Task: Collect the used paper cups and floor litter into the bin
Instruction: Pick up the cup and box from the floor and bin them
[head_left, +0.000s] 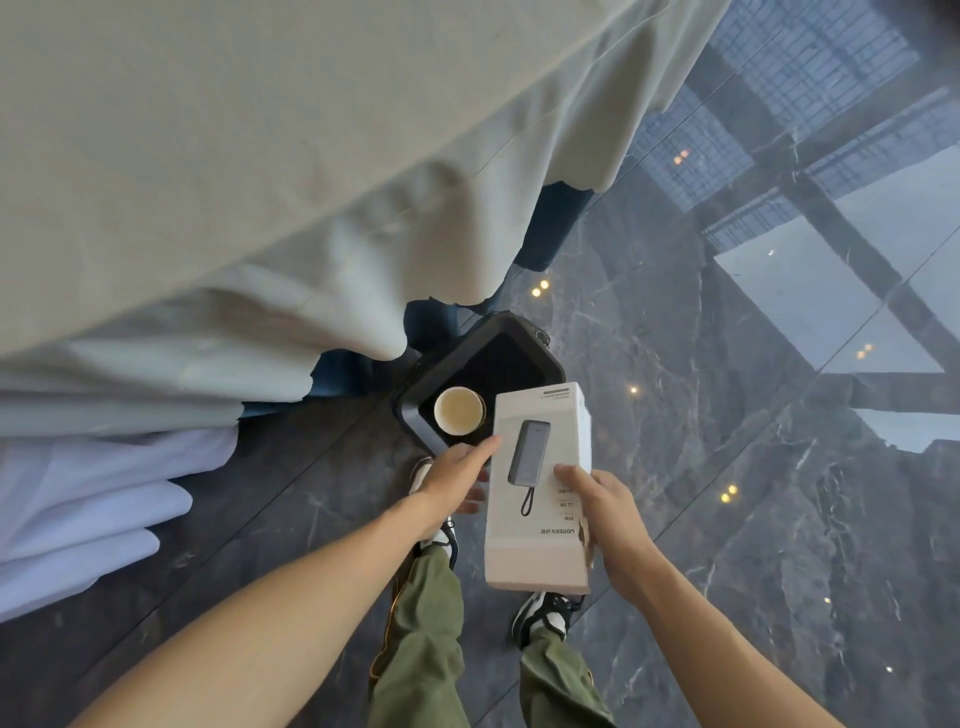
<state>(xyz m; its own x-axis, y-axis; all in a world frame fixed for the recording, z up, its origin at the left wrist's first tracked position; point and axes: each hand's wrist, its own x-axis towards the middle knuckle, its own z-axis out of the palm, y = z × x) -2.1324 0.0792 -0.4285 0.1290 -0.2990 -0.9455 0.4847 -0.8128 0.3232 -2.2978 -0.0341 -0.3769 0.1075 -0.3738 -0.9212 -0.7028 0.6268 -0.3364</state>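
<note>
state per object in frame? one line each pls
white box: closed, held above the floor by both hands, far end over the bin
left hand: fingers on the box's left edge
right hand: gripping the box's right side
paper cup: upright in the bin, open top, no lid
bin: open, on the floor beside the draped table
tablecloth: hanging down in folds

We cannot see the near right corner of the bin (470, 340); the box (540, 488) covers it. Our left hand (454, 480) hides its fingertips behind that box. The tablecloth (260, 156) runs off the top and left edges.
</note>
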